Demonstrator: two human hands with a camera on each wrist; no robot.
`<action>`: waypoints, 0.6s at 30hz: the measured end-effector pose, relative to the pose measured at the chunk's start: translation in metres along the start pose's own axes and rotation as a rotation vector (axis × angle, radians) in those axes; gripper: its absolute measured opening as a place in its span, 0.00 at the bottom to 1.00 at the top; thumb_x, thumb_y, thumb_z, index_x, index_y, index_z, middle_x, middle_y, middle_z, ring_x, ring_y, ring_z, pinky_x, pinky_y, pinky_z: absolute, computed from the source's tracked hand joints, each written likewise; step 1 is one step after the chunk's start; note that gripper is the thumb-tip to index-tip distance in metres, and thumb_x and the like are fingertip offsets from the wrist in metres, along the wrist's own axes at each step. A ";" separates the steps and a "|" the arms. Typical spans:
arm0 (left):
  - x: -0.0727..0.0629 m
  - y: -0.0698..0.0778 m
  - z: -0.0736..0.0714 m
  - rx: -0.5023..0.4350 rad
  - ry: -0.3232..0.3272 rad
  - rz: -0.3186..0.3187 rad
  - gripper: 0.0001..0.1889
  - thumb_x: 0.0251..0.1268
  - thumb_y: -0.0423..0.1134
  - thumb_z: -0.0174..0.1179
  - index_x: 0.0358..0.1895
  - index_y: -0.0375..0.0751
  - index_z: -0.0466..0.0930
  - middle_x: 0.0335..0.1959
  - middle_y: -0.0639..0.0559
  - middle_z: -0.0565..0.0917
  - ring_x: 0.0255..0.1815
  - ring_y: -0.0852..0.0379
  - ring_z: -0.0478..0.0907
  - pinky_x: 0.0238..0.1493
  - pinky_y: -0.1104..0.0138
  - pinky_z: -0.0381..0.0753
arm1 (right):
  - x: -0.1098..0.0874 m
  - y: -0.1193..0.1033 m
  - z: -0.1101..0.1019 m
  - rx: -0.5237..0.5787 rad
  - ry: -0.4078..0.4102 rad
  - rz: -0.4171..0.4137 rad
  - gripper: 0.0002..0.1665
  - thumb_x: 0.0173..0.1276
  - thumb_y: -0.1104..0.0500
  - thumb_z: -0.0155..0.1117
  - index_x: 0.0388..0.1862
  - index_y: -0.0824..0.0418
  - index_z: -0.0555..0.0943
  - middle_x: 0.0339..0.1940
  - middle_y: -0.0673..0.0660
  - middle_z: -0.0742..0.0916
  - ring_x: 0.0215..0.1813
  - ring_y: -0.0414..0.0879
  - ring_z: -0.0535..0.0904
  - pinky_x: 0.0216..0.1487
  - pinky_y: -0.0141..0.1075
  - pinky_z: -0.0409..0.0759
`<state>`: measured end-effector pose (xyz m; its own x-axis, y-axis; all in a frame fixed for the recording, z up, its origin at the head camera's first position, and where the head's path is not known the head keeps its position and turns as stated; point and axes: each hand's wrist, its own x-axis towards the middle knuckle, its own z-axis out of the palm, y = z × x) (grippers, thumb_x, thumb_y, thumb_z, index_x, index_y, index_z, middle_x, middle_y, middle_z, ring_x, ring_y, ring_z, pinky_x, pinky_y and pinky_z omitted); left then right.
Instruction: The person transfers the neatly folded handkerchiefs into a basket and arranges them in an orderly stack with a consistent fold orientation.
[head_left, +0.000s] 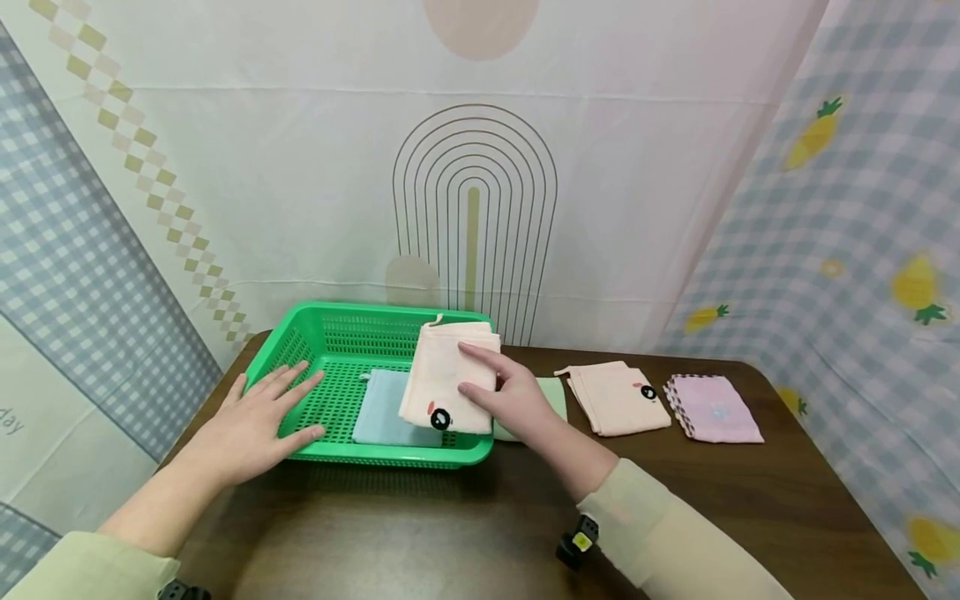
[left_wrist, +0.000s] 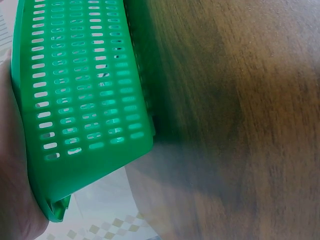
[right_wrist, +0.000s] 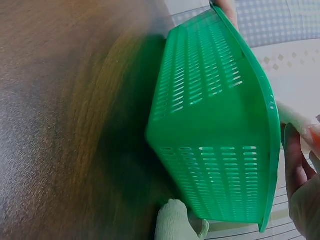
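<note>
A folded cream towel [head_left: 450, 375] with a small embroidered face hangs over the right part of the green plastic basket [head_left: 393, 454]. My right hand [head_left: 517, 398] pinches its right side between thumb and fingers; in the right wrist view this hand [right_wrist: 305, 200] is beyond the basket rim, partly cut off. Inside the basket lies a folded light blue towel [head_left: 386, 408], partly covered by the cream one. My left hand [head_left: 258, 425] rests at the basket's left rim with fingers straight and spread. Only the edge of that hand [left_wrist: 17, 190] shows in the left wrist view.
Right of the basket lies a pale green towel [head_left: 555, 396], partly hidden behind my right hand. Farther right are another folded cream towel [head_left: 618, 400] and a folded lilac towel [head_left: 716, 408] with a checked edge. A patterned curtain [head_left: 337, 208] hangs behind the dark wooden table [head_left: 390, 533].
</note>
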<state>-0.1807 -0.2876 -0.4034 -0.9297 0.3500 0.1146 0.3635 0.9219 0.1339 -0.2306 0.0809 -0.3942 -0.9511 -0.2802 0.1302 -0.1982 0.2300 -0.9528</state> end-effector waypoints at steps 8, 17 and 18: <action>0.000 0.000 0.000 0.003 0.000 -0.001 0.42 0.69 0.67 0.52 0.80 0.56 0.52 0.80 0.44 0.53 0.77 0.35 0.51 0.68 0.30 0.39 | 0.008 -0.005 0.012 -0.077 -0.014 0.040 0.32 0.65 0.58 0.72 0.67 0.41 0.78 0.47 0.59 0.85 0.38 0.44 0.83 0.37 0.37 0.84; 0.000 0.001 0.000 0.007 0.002 0.001 0.42 0.69 0.68 0.51 0.80 0.55 0.52 0.80 0.44 0.54 0.77 0.35 0.52 0.68 0.30 0.39 | 0.015 -0.009 0.025 -0.123 -0.049 0.001 0.32 0.65 0.59 0.71 0.68 0.45 0.77 0.51 0.59 0.85 0.36 0.42 0.83 0.36 0.35 0.84; 0.000 0.001 0.000 0.006 0.002 0.001 0.42 0.69 0.68 0.51 0.80 0.55 0.52 0.80 0.44 0.54 0.77 0.35 0.52 0.68 0.30 0.39 | 0.016 -0.009 0.026 -0.121 -0.054 0.001 0.32 0.66 0.59 0.71 0.68 0.45 0.77 0.52 0.59 0.85 0.36 0.42 0.83 0.36 0.35 0.84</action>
<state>-0.1806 -0.2871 -0.4035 -0.9292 0.3506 0.1167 0.3641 0.9226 0.1275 -0.2376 0.0501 -0.3908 -0.9379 -0.3287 0.1113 -0.2276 0.3405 -0.9123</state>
